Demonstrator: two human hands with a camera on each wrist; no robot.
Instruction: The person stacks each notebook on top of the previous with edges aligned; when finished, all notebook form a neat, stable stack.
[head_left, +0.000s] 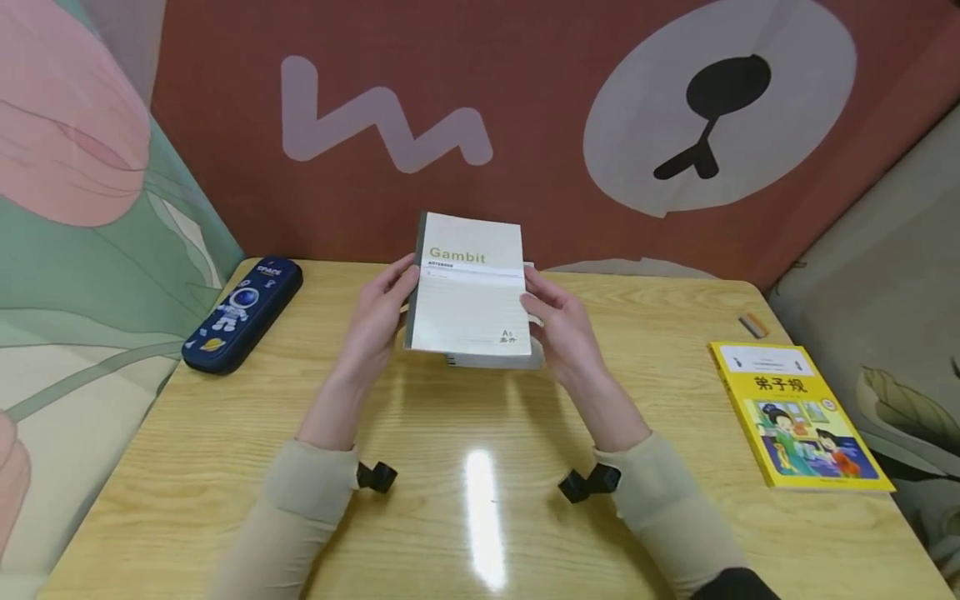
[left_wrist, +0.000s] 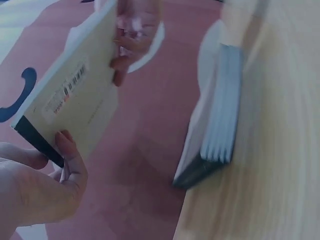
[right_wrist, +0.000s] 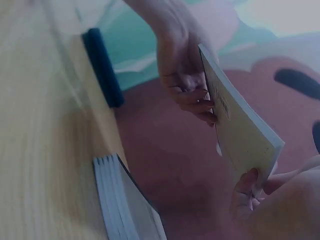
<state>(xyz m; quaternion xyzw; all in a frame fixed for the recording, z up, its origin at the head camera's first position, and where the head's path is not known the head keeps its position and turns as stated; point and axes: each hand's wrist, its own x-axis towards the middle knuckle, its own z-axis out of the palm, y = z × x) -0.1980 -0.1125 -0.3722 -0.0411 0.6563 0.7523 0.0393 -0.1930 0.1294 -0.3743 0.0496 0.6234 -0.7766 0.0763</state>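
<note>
Both hands hold a white notebook point(head_left: 472, 308) with a dark spine and "Gambit" on its cover. The left hand point(head_left: 379, 310) grips its spine side, and the right hand point(head_left: 561, 321) grips the opposite edge, thumbs on the front and fingers behind. In the left wrist view, the back cover of the notebook point(left_wrist: 92, 85) shows a barcode sticker. Below the raised notebook, a stack of several similar notebooks point(left_wrist: 222, 110) lies on the table. From the head view, the held notebook hides most of the stack point(head_left: 495, 362).
A dark blue pencil case point(head_left: 243, 315) with an astronaut lies at the table's left. On the right is a yellow book point(head_left: 802, 417), with a small striped object point(head_left: 753, 326) behind it. The wooden table point(head_left: 420, 517) meets a printed wall point(head_left: 525, 183) at the back.
</note>
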